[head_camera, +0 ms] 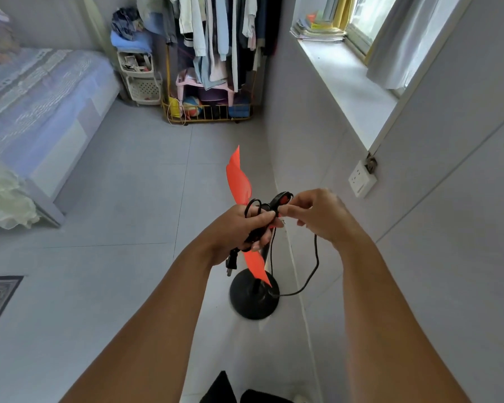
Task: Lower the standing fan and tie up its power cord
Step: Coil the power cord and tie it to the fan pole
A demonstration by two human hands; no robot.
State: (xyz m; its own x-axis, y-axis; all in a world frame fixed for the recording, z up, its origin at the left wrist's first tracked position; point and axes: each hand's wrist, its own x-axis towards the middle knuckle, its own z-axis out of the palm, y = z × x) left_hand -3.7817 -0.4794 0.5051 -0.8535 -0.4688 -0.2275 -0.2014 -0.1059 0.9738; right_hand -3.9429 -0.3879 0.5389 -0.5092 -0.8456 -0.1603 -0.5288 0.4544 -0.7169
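Gripping a coiled bundle of black cord (252, 228), the left hand (239, 228) held it above the fan (253, 298), plug (232, 261) dangling below. The right hand (317, 216) pinched the cord's free length, which looped down to the base by the wall.

A single wide-angle view is provided, taken from head height and directed forward and steeply downward. Both forearms are seen entering from the bottom edge, with the left hand (239, 228) and right hand (320, 216) held close beneath the lens at frame centre. The fan base (253, 298) is viewed almost from above. The bed (41, 91) is covered at left, the window sill (344, 80) at upper right. Straight edges are bowed toward the borders.
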